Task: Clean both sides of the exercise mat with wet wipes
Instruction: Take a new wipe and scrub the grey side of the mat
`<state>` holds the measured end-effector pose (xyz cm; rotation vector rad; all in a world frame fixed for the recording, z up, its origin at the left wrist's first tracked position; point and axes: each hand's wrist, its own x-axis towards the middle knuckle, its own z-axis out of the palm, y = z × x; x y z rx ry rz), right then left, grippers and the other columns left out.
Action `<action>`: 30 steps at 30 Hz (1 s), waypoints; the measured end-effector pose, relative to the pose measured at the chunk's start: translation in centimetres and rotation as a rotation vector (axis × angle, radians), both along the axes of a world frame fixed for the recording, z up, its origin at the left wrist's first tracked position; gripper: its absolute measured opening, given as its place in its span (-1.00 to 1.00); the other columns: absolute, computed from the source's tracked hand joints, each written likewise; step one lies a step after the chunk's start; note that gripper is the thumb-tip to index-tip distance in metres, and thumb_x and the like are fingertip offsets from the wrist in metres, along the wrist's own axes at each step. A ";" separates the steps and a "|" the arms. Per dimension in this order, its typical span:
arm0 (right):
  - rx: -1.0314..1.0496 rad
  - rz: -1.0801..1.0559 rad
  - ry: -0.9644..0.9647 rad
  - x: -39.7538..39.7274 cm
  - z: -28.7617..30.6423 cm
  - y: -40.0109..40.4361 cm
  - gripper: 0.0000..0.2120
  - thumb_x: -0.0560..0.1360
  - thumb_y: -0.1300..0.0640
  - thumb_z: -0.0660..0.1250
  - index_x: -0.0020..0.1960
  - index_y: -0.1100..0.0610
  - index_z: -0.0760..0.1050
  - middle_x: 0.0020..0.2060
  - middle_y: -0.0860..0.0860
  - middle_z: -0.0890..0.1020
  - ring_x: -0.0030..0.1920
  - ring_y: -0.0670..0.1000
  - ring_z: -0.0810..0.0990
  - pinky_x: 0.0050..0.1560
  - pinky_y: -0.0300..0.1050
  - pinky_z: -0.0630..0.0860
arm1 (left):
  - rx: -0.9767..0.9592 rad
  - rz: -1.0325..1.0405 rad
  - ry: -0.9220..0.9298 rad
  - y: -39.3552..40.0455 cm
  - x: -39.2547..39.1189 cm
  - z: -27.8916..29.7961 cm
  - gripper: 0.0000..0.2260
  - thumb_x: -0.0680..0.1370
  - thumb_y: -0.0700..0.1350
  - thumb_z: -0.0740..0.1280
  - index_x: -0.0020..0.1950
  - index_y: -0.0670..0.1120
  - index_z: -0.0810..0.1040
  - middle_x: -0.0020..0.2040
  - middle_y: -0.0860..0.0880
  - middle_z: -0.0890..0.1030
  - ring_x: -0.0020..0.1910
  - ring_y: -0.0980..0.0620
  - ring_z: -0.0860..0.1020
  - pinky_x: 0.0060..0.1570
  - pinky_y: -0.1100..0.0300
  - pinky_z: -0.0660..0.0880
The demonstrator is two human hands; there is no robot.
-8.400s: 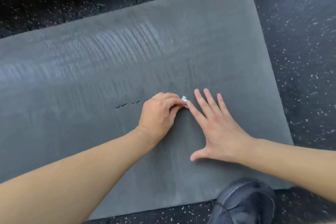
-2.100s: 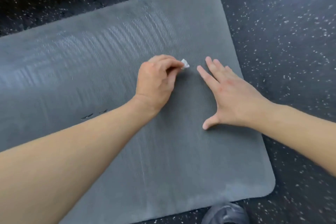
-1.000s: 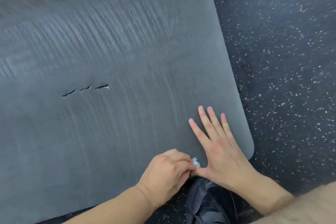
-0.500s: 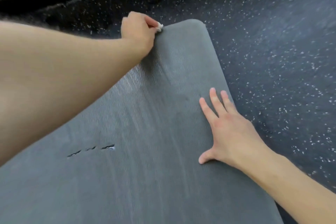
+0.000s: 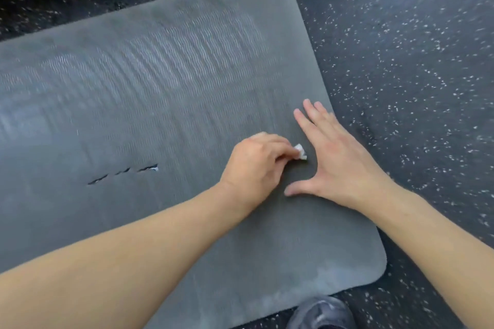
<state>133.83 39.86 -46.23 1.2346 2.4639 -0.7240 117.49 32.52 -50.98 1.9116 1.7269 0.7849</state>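
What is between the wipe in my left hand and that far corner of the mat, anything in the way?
Nothing visible. The left hand grips the wet wipe on the mat, and the surface up to the far corner is bare. The right hand lies flat just beside that path.

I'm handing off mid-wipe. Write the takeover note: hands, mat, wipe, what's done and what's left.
Left hand pinches the balled wipe against the mat near its right end.
Right hand lies flat, fingers straight, holding the mat down by its right edge.
Mat lies flat on the floor, with three small cuts left of the hands.
Done: top side being wiped.
Left: finish it, flip, wipe the underside.
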 end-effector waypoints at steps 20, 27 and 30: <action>0.047 0.163 -0.171 8.4 -0.6 -10.9 0.26 0.34 -0.27 0.55 0.73 0.15 -0.12 0.69 0.16 -0.26 0.69 0.16 -0.30 0.69 0.15 -0.13 | -0.223 -0.072 -0.143 -14.8 10.0 0.5 -0.91 0.51 -0.15 0.48 -0.06 0.04 0.73 -0.06 0.12 0.70 -0.15 0.03 0.62 -0.12 0.08 0.58; 0.020 0.230 -0.182 9.9 -0.6 -12.1 0.25 0.35 -0.31 0.52 0.73 0.12 -0.14 0.69 0.15 -0.29 0.68 0.15 -0.32 0.68 0.19 -0.14 | -0.313 -0.162 -0.152 -15.7 10.2 0.6 -0.91 0.46 -0.14 0.37 -0.14 0.06 0.60 -0.18 0.10 0.62 -0.19 0.04 0.58 -0.23 0.06 0.55; 0.027 0.248 -0.171 10.5 -0.4 -12.6 0.30 0.31 -0.39 0.52 0.73 0.11 -0.15 0.69 0.17 -0.28 0.69 0.19 -0.29 0.68 0.23 -0.08 | -0.312 -0.234 -0.181 -16.3 10.4 0.5 -0.89 0.46 -0.08 0.23 -0.16 0.09 0.55 -0.22 0.11 0.60 -0.22 0.07 0.55 -0.24 0.10 0.54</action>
